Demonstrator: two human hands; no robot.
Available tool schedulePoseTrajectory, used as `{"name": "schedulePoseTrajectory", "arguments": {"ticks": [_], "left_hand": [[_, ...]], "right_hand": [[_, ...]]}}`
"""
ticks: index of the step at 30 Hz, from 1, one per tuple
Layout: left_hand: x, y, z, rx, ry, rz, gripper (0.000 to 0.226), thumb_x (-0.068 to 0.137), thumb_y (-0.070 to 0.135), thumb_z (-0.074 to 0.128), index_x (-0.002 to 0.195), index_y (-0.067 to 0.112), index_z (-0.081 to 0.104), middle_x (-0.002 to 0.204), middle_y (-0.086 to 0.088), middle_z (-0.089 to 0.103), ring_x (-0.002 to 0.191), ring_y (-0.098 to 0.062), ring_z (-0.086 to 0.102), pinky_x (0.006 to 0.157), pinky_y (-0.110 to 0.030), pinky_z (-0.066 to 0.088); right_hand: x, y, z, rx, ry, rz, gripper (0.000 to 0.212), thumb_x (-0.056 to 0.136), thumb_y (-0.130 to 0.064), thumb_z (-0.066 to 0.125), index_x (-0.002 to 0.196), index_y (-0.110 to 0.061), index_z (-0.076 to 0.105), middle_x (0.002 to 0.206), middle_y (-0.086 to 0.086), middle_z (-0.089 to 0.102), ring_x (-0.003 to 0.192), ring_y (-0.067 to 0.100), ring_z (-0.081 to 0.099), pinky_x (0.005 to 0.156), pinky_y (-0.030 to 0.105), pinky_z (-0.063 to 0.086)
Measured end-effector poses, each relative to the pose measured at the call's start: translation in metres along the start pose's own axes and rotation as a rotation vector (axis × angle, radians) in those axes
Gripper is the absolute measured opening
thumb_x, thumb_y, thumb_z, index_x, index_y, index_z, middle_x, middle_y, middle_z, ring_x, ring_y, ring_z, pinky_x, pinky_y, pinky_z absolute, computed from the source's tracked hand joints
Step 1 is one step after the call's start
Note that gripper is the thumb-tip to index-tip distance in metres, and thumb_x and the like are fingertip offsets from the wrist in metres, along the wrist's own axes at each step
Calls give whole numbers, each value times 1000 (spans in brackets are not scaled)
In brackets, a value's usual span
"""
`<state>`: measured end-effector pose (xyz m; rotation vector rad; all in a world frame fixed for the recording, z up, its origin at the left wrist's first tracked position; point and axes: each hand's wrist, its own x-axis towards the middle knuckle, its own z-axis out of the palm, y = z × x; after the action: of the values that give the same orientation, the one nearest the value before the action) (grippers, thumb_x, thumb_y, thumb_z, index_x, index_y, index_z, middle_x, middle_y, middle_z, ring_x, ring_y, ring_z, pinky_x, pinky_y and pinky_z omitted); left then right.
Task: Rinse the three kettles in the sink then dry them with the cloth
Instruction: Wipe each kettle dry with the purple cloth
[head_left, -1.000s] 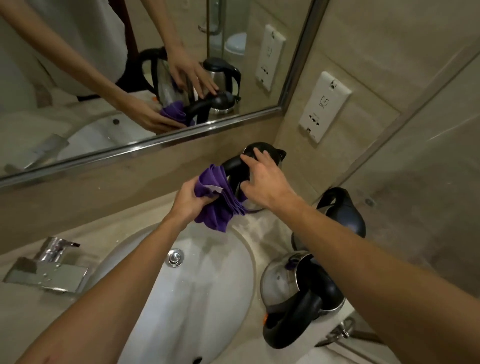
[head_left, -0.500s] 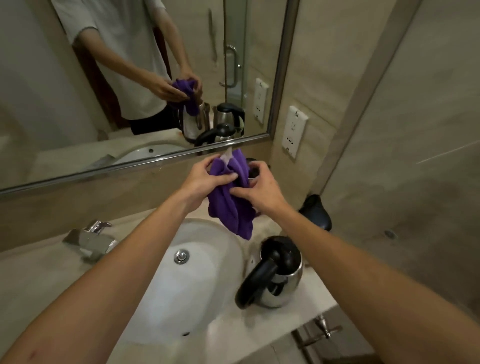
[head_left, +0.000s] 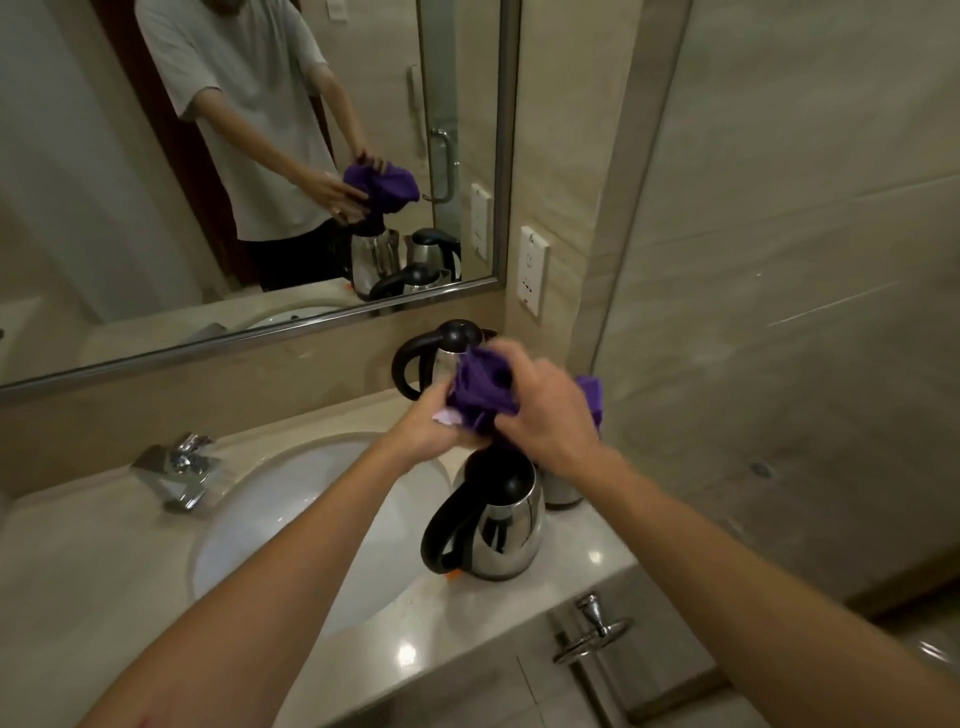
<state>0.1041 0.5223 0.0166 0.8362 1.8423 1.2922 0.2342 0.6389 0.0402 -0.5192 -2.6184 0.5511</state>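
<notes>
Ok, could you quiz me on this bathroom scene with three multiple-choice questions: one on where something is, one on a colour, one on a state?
1. Where does the front kettle stand?
A) on the counter right of the basin
B) inside the basin
C) on the floor

2. What colour is the cloth?
A) white
B) purple
C) green

3. How is the cloth held or placed?
A) spread flat on the counter
B) hanging on a hook
C) bunched in both hands

Answers: 1 A, its base sits on the counter beside the basin; 2 B, it is plainly purple; 3 C, the left hand and right hand both grip it.
</notes>
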Motion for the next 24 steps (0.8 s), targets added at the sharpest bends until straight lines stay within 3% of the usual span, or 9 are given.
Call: {"name": "schedulePoseTrajectory", "arguments": {"ticks": [3, 6, 10, 13, 15, 19, 24], "left_hand": [[-7, -33, -11, 243, -64, -129, 94, 69, -10, 80, 148, 19, 36, 136, -4, 53, 131, -25, 48, 95, -32, 49], [-10, -59, -33, 309, -100, -267, 108, 74, -19, 68, 156, 30, 18, 150, -8, 43, 139, -30, 39, 98, -37, 49], [-6, -82, -55, 285, -82, -304, 94, 81, -19, 50, 153, 36, 23, 148, -5, 46, 130, -25, 46, 83, -29, 52], [-3, -96, -57, 250, -39, -289, 75, 84, -12, 49, 147, 28, 38, 138, -4, 56, 124, -23, 51, 93, -32, 51], [-2, -103, -53, 238, -66, -297, 66, 87, -8, 53, 144, 24, 42, 134, -4, 58, 121, -21, 54, 93, -30, 48], [2, -110, -47, 244, -99, -276, 58, 92, 0, 57, 144, 22, 44, 135, -6, 58, 117, -20, 54, 90, -27, 46], [-3, -114, -53, 273, -117, -265, 61, 91, -1, 57, 146, 22, 42, 137, -6, 56, 121, -22, 53, 87, -27, 46]], "right_hand": [[-32, 2, 29, -76, -212, 31, 82, 81, -25, 77, 147, -36, 31, 123, -1, 61, 113, 20, 56, 106, 41, 42], [-46, 4, 49, -81, -281, 88, 86, 80, -29, 76, 150, -37, 26, 137, -3, 57, 125, 21, 50, 110, 41, 38], [-56, 3, 55, 44, -384, 87, 87, 76, -45, 70, 150, -41, 24, 132, -9, 53, 116, 11, 50, 106, 41, 42], [-58, 6, 62, 150, -178, 191, 68, 81, -57, 58, 143, -40, 37, 127, -11, 50, 114, 8, 48, 102, 41, 47], [-54, 7, 71, 4, 16, 298, 63, 83, -60, 57, 140, -39, 42, 132, -6, 44, 122, 14, 42, 106, 45, 44], [-48, -3, 98, -150, -131, 393, 70, 87, -63, 59, 150, -45, 32, 161, 3, 18, 149, 30, 15, 120, 57, 25], [-60, -15, 112, -122, -84, 451, 69, 79, -66, 44, 145, -45, 37, 158, -1, 31, 149, 31, 19, 119, 56, 27]]}}
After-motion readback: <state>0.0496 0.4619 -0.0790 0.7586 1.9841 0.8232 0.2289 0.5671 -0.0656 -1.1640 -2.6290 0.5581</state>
